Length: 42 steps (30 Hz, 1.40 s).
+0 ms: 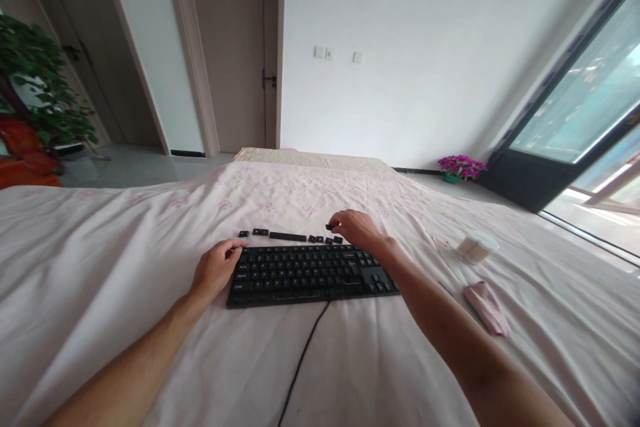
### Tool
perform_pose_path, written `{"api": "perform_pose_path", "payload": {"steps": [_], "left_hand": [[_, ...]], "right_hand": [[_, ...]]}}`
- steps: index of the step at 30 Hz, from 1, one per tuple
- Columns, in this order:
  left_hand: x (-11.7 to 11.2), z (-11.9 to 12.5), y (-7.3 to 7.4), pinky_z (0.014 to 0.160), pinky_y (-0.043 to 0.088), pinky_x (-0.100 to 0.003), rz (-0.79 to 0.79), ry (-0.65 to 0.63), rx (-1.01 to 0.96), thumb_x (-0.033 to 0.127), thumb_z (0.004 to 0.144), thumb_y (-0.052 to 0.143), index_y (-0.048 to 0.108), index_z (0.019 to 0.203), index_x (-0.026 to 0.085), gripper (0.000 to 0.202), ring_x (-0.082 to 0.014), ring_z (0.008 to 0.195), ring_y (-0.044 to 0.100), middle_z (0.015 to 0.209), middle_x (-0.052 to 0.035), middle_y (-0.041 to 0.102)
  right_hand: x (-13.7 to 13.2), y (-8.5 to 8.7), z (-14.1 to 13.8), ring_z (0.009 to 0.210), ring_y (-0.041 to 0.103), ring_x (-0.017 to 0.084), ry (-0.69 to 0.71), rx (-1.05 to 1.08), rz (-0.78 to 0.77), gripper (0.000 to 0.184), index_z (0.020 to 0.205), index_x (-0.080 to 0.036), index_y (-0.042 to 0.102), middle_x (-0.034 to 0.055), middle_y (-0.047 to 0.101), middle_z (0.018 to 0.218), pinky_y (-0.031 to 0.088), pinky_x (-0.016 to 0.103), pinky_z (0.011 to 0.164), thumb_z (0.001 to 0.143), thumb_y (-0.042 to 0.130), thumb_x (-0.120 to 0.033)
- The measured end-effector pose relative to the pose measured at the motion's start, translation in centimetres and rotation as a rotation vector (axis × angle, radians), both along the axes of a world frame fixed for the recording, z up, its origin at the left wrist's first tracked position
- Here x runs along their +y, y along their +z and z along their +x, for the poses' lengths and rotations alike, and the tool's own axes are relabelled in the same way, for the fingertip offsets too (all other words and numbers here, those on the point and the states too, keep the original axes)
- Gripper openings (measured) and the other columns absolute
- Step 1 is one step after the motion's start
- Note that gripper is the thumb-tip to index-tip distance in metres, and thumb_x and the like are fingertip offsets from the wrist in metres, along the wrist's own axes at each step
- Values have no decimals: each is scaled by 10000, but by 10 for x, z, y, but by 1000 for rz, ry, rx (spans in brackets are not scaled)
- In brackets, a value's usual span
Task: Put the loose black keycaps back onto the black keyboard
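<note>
**Keyboard on the bed, keycaps lined up behind it**

So here's the setup: a black keyboard [305, 273] is sitting bang in the middle of the frame on a pale pink flowery sheet [125, 267], with its cable [303, 360] trailing down toward the bottom edge.

The left hand [216, 268] is parked on the keyboard's left end, thumb up on the top left corner and fingers loosely curled. Honestly can't tell if it's actually gripping the edge or just resting there.

The right hand [357, 230] is over the keyboard's upper right, just past the far edge, with the fingertips pinched shut on a small dark keycap [331, 226].

Right behind the keyboard there's a row of pulled keycaps [287, 236] lying on the sheet, including one long bar-shaped one in the middle. The pinched cap is at the right end of that row.

Off to the right of the frame, well apart from the keyboard: a small round clear tub [476, 247] and, lower down, a folded pinkish cloth [486, 307]. Purple flowers [460, 167] are on the floor by the window, and there's a leafy plant [40, 80] in the upper left.
</note>
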State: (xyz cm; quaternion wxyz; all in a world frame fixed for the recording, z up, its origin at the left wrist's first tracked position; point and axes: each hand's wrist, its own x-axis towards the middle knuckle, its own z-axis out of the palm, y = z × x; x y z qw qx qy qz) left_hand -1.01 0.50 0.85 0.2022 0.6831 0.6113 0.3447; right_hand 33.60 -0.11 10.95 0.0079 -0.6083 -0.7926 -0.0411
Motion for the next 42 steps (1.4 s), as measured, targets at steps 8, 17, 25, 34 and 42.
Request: {"api": "perform_pose_path", "payload": {"steps": [8, 17, 25, 34, 42], "left_hand": [[-1, 0, -1, 791, 474, -253, 8, 12, 3, 357, 838, 464, 703, 988, 285, 291, -182, 939, 658, 1041, 32, 727], [0, -1, -5, 759, 479, -243, 23, 10, 28, 358, 833, 460, 704, 986, 289, 296, -184, 942, 659, 1054, 33, 728], [-1, 0, -2, 750, 481, -239, 23, 5, 20, 350, 826, 464, 710, 1004, 294, 308, -175, 891, 666, 1030, 42, 735], [-1, -1, -4, 759, 484, -239, 27, 6, 16, 359, 829, 467, 707, 1029, 304, 317, -176, 902, 666, 1035, 43, 733], [-1, -1, -4, 753, 481, -240, 28, 4, 27, 354, 837, 465, 705, 1045, 302, 321, -179, 907, 666, 1031, 36, 734]], "right_hand": [[-95, -19, 13, 905, 601, 177, 138, 97, 97, 129, 989, -222, 677, 21, 691, 950, 391, 279, 800, 890, 595, -233], [-118, -46, 9, 822, 558, 188, 126, -24, 206, 79, 951, -232, 661, 20, 646, 874, 341, 314, 737, 887, 617, -214], [-117, -44, 8, 813, 543, 174, 165, -17, 182, 76, 909, -246, 683, 13, 634, 861, 317, 307, 718, 902, 607, -240], [-118, -41, 6, 769, 522, 155, 178, -5, 160, 241, 766, -219, 664, 6, 613, 799, 315, 293, 678, 954, 522, -271], [-133, -49, 1, 743, 526, 165, 93, -32, 184, 198, 910, -211, 640, 28, 606, 835, 333, 296, 632, 938, 469, -117]]}}
